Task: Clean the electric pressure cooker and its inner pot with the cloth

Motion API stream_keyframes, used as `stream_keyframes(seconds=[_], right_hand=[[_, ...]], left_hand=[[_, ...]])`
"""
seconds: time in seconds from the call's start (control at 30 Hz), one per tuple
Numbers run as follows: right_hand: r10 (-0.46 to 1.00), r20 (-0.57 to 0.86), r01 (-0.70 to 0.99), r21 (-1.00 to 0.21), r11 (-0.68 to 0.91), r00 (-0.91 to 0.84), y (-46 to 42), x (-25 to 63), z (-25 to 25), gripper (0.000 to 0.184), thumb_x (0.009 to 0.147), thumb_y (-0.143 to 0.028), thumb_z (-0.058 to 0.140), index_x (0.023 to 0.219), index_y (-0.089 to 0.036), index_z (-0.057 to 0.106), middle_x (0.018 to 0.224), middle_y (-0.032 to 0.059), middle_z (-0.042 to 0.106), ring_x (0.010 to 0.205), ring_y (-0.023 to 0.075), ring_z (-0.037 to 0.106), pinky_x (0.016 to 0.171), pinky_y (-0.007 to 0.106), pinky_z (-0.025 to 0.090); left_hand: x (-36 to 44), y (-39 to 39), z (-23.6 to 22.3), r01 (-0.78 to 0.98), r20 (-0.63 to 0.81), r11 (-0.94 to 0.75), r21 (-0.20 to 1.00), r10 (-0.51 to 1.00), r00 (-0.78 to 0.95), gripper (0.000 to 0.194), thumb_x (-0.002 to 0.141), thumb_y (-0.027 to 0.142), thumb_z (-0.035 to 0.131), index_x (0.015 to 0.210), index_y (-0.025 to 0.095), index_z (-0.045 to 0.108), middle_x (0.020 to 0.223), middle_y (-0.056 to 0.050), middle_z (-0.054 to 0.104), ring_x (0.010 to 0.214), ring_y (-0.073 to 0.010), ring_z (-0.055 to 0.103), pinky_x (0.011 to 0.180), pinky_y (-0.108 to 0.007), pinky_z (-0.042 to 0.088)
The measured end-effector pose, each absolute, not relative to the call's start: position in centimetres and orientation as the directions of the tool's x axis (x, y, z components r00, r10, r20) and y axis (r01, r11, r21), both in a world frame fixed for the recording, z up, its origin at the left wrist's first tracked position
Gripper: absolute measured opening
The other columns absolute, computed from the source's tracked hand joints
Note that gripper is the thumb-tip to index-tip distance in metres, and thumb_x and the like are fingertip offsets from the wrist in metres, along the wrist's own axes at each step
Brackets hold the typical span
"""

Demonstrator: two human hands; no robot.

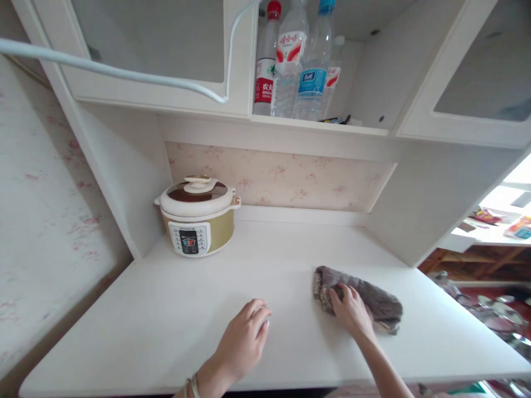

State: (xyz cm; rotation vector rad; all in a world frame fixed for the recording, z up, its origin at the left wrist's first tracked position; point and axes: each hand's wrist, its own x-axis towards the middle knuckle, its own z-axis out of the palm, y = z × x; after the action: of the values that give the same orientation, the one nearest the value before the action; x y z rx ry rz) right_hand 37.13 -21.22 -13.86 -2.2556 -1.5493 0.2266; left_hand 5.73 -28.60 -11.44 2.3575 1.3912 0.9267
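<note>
A folded grey-brown cloth (373, 293) lies on the right part of the white countertop (166, 320). My right hand (352, 312) is on top of it, with the fingers bent into the fabric and the thumb at its near left side. To the left, my left hand (243, 340) is over the front middle of the counter, holding nothing. Its fingers are loosely curled and a little apart, and I cannot tell if they touch the surface. Bangles circle the left wrist.
A green and white electric pressure cooker (199, 215) stands at the back left. Overhead, an open cabinet shelf (352, 130) holds several plastic bottles (290, 61). A white cable (145, 77) hangs across the upper left. Side panels (440, 188) bound the counter; clutter lies beyond the right one.
</note>
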Motion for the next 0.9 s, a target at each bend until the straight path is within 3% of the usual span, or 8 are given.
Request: stream_keyframes(seconds=[0.1,0.17,0.23,0.33,0.43,0.57,0.7,0.9], right_hand=[[0.983,-0.002,0.779,-0.609,-0.149,0.186,-21.3,30.5,-12.7,0.050,0.087,-0.052,0.036,0.123,-0.021,0.053,0.137,0.0136,0.046,0.126,0.0311,0.041,0.101,0.052,0.030],[1.000,-0.023,0.605,-0.796,-0.011,-0.012,-21.7,26.2,-11.3,0.045,0.086,-0.051,0.042,0.118,-0.021,0.056,0.129,0.0115,0.053,0.123,0.0262,0.046,0.102,0.043,0.033],[0.982,-0.102,0.315,-0.948,-0.047,-0.161,-22.2,22.7,-10.2,0.045,0.085,-0.055,0.045,0.115,-0.023,0.056,0.120,0.0083,0.060,0.111,0.0228,0.056,0.093,0.037,0.043],[0.944,-0.138,0.031,-0.990,-0.135,-0.301,-22.7,19.4,-9.8,0.044,0.083,-0.058,0.047,0.106,-0.023,0.058,0.109,0.0058,0.063,0.087,0.0187,0.064,0.072,0.032,0.050],[0.949,-0.082,0.139,-0.990,-0.041,-0.305,-22.9,18.4,-11.5,0.034,0.083,-0.050,0.051,0.096,-0.020,0.061,0.088,0.0032,0.066,0.069,0.0151,0.062,0.061,0.027,0.047],[0.965,-0.024,0.373,-0.924,0.079,-0.263,-23.5,19.0,-14.2,0.024,0.085,-0.038,0.047,0.081,-0.019,0.062,0.066,-0.0007,0.060,0.059,0.0139,0.056,0.057,0.025,0.040],[0.965,0.109,0.450,-0.868,0.209,-0.237,-24.7,20.0,-15.0,0.024,0.086,-0.032,0.045,0.072,-0.020,0.058,0.069,-0.0004,0.059,0.066,0.0143,0.053,0.061,0.024,0.037],[0.938,0.162,0.499,-0.812,0.303,-0.306,-25.6,19.8,-14.5,0.027,0.089,-0.033,0.042,0.070,-0.020,0.055,0.068,-0.0008,0.056,0.065,0.0132,0.051,0.059,0.023,0.034]], left_hand=[[6.7,-29.0,-11.1,0.694,0.436,-0.553,0.461,0.822,0.366,0.029,0.089,0.018,0.041,0.111,0.026,0.059,0.117,-0.008,0.059,0.108,-0.0190,0.057,0.094,-0.035,0.051],[6.8,-29.1,-10.9,0.716,0.466,-0.553,0.426,0.813,0.350,0.031,0.090,0.018,0.041,0.114,0.027,0.059,0.117,-0.009,0.059,0.108,-0.0206,0.057,0.093,-0.039,0.051],[6.3,-29.0,-10.9,0.757,0.489,-0.530,0.383,0.811,0.321,0.033,0.090,0.020,0.040,0.118,0.027,0.057,0.120,-0.009,0.058,0.110,-0.0219,0.057,0.095,-0.042,0.049],[4.5,-28.3,-11.8,0.850,0.514,-0.445,0.284,0.819,0.257,0.037,0.092,0.024,0.039,0.126,0.023,0.053,0.129,-0.010,0.054,0.119,-0.0239,0.051,0.103,-0.047,0.041],[1.8,-27.3,-13.4,0.924,0.516,-0.345,0.167,0.829,0.216,0.042,0.093,0.029,0.037,0.133,0.019,0.048,0.137,-0.011,0.050,0.128,-0.0259,0.043,0.108,-0.051,0.033],[-1.7,-26.3,-15.0,0.959,0.461,-0.270,0.087,0.864,0.202,0.043,0.094,0.031,0.035,0.134,0.023,0.048,0.137,-0.008,0.051,0.128,-0.0252,0.044,0.105,-0.048,0.035],[-4.5,-25.8,-15.4,0.987,0.473,-0.151,0.051,0.874,0.109,0.043,0.093,0.033,0.035,0.131,0.023,0.053,0.137,-0.008,0.050,0.127,-0.0268,0.045,0.103,-0.048,0.036],[-9.4,-24.6,-15.5,0.999,0.511,-0.042,0.019,0.859,0.027,0.040,0.091,0.031,0.037,0.124,0.020,0.059,0.133,-0.011,0.054,0.123,-0.0275,0.048,0.103,-0.050,0.035]])
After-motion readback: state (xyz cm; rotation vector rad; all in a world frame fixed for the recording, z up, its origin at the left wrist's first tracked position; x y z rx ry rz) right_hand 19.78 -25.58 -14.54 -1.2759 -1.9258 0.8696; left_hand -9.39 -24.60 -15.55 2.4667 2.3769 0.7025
